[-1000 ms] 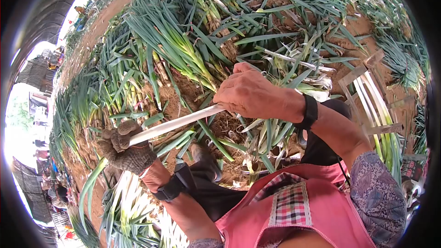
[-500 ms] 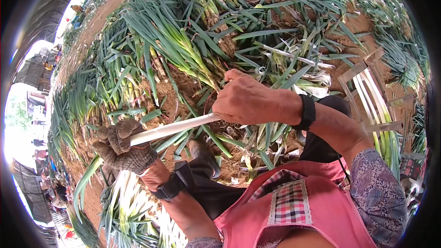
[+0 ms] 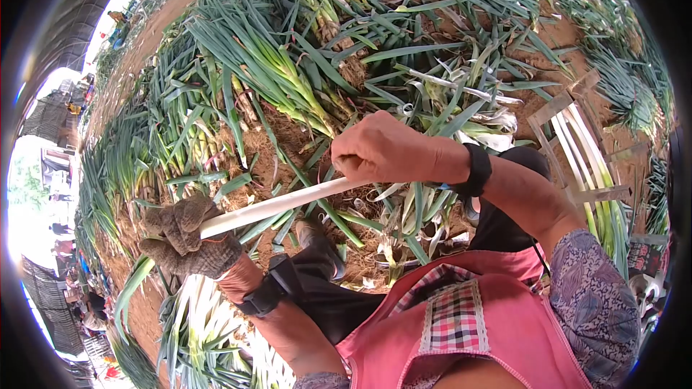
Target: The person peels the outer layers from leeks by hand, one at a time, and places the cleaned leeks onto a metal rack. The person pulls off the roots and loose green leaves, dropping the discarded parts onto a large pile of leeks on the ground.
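My left hand [image 3: 186, 236], in a dark knitted glove, is closed around a long green onion. Its white shaft [image 3: 277, 206] points up to the right, and green leaves [image 3: 135, 287] hang below the glove. My bare right hand [image 3: 378, 150] is curled in a fist over the shaft's white end; what its fingers grip, if anything, is hidden. Just above lies a bunch of untrimmed green onions [image 3: 285, 75] with roots towards my right hand.
Peeled white stalks [image 3: 198, 310] lie in a pile at the lower left. At the right, a wooden frame [image 3: 604, 194] holds several clean stalks [image 3: 585, 148]. Leaf scraps [image 3: 414, 216] litter the soil around my feet. More onions [image 3: 122, 166] line the left side.
My right hand has moved slightly up and right relative to the shaft, its fingers curled more tightly. My left hand has shifted a little left and down, still holding the onion.
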Demonstrator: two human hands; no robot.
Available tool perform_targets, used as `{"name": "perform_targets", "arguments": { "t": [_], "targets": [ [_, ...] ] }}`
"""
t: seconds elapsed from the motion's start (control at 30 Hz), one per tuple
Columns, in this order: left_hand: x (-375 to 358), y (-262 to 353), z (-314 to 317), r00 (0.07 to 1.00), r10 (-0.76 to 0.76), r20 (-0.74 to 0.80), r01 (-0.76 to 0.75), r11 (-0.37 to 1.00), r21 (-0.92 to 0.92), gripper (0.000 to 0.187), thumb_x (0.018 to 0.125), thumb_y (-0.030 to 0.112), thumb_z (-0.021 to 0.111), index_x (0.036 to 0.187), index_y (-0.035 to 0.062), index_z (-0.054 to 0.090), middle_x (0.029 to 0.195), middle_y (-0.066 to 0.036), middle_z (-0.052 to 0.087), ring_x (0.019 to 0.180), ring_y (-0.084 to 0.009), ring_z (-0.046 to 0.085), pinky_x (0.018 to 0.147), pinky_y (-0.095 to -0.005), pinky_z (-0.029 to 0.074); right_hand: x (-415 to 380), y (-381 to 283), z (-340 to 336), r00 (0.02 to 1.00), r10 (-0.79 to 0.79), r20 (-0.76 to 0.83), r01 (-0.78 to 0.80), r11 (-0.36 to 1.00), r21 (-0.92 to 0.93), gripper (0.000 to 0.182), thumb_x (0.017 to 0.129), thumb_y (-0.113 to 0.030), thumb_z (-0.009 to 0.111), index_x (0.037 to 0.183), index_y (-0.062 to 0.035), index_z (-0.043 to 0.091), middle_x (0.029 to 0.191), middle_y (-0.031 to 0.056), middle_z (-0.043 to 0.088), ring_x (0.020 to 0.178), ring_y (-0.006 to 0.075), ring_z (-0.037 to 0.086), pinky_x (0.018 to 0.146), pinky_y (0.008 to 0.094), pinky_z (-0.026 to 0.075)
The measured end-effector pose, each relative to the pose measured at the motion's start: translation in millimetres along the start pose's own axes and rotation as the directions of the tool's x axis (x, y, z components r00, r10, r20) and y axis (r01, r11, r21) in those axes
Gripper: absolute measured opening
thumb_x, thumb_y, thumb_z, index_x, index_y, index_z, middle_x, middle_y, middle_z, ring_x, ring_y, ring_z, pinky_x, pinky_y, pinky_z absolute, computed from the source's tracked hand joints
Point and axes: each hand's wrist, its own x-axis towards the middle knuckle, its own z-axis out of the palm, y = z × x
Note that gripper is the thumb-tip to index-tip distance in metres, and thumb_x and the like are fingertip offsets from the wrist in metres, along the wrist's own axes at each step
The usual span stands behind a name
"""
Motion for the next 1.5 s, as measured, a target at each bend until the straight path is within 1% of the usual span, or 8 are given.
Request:
{"name": "perform_targets", "arguments": {
  "t": [0.17,0.47,0.67,0.87,0.9,1.1,1.13,1.5],
  "targets": [
    [-2.1,2.8,3.3,0.999,-0.023,0.043,0.020,0.998,0.059,0.021,0.080,0.022,0.064,0.080,0.0040,0.053,0.044,0.005,0.042,0.037,-0.0048,0.039,0.054,-0.0234,0.041,0.5,5.8,3.2,0.998,0.007,-0.057,-0.005,0.999,0.050,0.012,0.071,-0.016,0.060,0.074,-0.0048,0.059,0.062,0.0128,0.056,0.057,0.0341,0.053,0.052,0.0391,0.040],
    [-1.9,-7.8,0.7,0.997,-0.020,0.071,0.019,1.000,0.019,0.033,0.082,0.031,0.062,0.091,-0.0002,0.059,0.042,0.005,0.041,0.034,-0.0018,0.037,0.039,-0.0181,0.040,-1.9,-6.3,2.5,0.966,-0.224,0.129,0.209,0.971,0.119,0.011,0.070,-0.015,0.057,0.072,-0.0061,0.064,0.057,0.0117,0.052,0.051,0.0299,0.049,0.048,0.0366,0.035],
    [-11.7,-11.8,5.3,0.996,-0.084,0.013,0.085,0.979,-0.187,0.019,0.084,0.027,0.059,0.073,0.0127,0.052,0.040,0.010,0.027,0.033,-0.0009,0.020,0.032,-0.0189,0.023,2.3,4.5,17.6,0.927,-0.358,0.109,0.333,0.923,0.193,0.004,0.066,-0.012,0.061,0.066,-0.0080,0.062,0.049,0.0098,0.048,0.045,0.0298,0.046,0.045,0.0360,0.033],
    [-7.9,-16.2,10.7,0.993,-0.031,0.117,0.022,0.997,0.073,0.021,0.086,0.025,0.057,0.081,0.0054,0.049,0.042,0.007,0.030,0.035,-0.0020,0.028,0.038,-0.0177,0.032,-2.2,-4.4,21.6,0.956,-0.158,0.247,0.131,0.984,0.122,0.012,0.067,-0.012,0.060,0.075,-0.0099,0.068,0.054,0.0069,0.055,0.048,0.0278,0.048,0.058,0.0348,0.037],
    [-4.1,-10.8,2.6,0.967,-0.098,0.234,0.050,0.978,0.203,0.028,0.091,0.036,0.047,0.100,0.0115,0.057,0.041,0.010,0.034,0.032,-0.0034,0.026,0.039,-0.0204,0.030,-1.7,-10.6,18.1,0.951,-0.118,0.286,0.090,0.990,0.107,0.009,0.067,-0.012,0.060,0.073,-0.0093,0.067,0.057,0.0074,0.056,0.051,0.0281,0.050,0.058,0.0342,0.038],
    [-10.5,-10.5,6.9,0.987,-0.104,0.125,0.110,0.993,-0.041,0.016,0.085,0.028,0.059,0.079,0.0148,0.054,0.042,0.011,0.029,0.034,0.0009,0.023,0.036,-0.0153,0.025,-9.1,12.3,38.0,0.970,-0.146,0.194,0.126,0.986,0.112,0.008,0.071,-0.013,0.057,0.071,-0.0058,0.061,0.060,0.0131,0.055,0.056,0.0334,0.052,0.050,0.0390,0.038],
    [-13.8,-5.0,0.1,0.995,-0.090,0.031,0.094,0.970,-0.224,0.021,0.083,0.026,0.062,0.073,0.0129,0.049,0.042,0.010,0.031,0.035,0.0020,0.025,0.035,-0.0157,0.028,-9.5,17.2,38.5,0.974,-0.152,0.165,0.125,0.978,0.167,0.009,0.073,-0.013,0.056,0.073,-0.0044,0.059,0.061,0.0132,0.055,0.055,0.0323,0.053,0.051,0.0380,0.039],
    [1.0,22.3,4.0,0.993,0.069,0.096,-0.083,0.984,0.159,0.025,0.086,0.027,0.056,0.072,0.0080,0.050,0.042,0.006,0.037,0.034,-0.0041,0.033,0.054,-0.0234,0.040,-5.6,11.2,-26.5,0.955,0.249,0.161,-0.296,0.767,0.570,0.021,0.088,-0.017,0.049,0.089,0.0025,0.057,0.073,0.0016,0.058,0.068,0.0074,0.053,0.061,0.0238,0.042]
  ]
}}
